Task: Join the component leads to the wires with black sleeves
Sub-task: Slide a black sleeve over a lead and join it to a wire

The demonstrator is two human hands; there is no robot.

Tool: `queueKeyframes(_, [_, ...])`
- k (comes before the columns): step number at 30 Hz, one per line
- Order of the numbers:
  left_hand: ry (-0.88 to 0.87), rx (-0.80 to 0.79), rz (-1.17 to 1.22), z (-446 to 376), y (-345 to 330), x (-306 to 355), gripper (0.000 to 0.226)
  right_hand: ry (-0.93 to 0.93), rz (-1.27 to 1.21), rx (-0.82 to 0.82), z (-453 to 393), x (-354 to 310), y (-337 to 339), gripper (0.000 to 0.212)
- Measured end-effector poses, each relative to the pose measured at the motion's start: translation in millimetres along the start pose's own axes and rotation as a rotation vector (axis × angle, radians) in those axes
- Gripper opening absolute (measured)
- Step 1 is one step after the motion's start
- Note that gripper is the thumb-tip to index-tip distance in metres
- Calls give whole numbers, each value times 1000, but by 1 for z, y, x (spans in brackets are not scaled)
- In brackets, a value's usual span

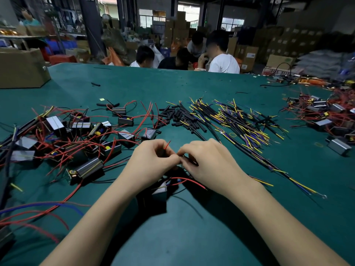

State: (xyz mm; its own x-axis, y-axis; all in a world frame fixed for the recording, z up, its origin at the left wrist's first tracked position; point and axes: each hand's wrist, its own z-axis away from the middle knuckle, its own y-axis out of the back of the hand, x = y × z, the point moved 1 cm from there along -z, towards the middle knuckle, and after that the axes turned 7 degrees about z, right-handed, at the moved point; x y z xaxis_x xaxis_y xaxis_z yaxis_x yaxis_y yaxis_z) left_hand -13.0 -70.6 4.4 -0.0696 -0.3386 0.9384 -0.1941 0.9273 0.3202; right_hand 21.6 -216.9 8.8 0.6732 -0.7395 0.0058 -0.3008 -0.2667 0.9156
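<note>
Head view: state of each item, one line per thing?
left hand: fingers curled, pinching a red lead whose tip sticks up.
right hand: fingers curled, pinching at the join; what it holds is hidden.
component: on the green table under the hands, mostly hidden.
black sleeves: loose pile, unused.
wires: spread loose, right of the sleeves.
spare components: heaped at left, red leads tangled.

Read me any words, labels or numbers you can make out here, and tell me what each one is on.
None can be read.
White labels on the stacked cardboard boxes: too blurred.
Components on the green table: no readable marking.
Black sleeves: no print visible.
</note>
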Motion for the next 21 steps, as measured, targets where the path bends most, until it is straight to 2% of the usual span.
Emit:
queueKeyframes(3, [-10, 30, 27, 0, 1, 1, 10, -2, 111, 67, -2, -1, -1, 26])
queueKeyframes(7, [-25, 66, 47, 0, 0, 0, 9, -33, 95, 72, -3, -3, 1, 24])
queueKeyframes(10, [-54, 65, 53, 1, -2, 0, 10, -132, -115, 17, -1, -1, 1, 14])
queueKeyframes(15, [-147, 54, 39, 1, 0, 1, 10, -325, -654, -91, -2, 9, 0, 9])
queueKeyframes(21, [-220, 45, 18, 0, 0, 1, 17, -359, -936, -213, -2, 14, 0, 6])
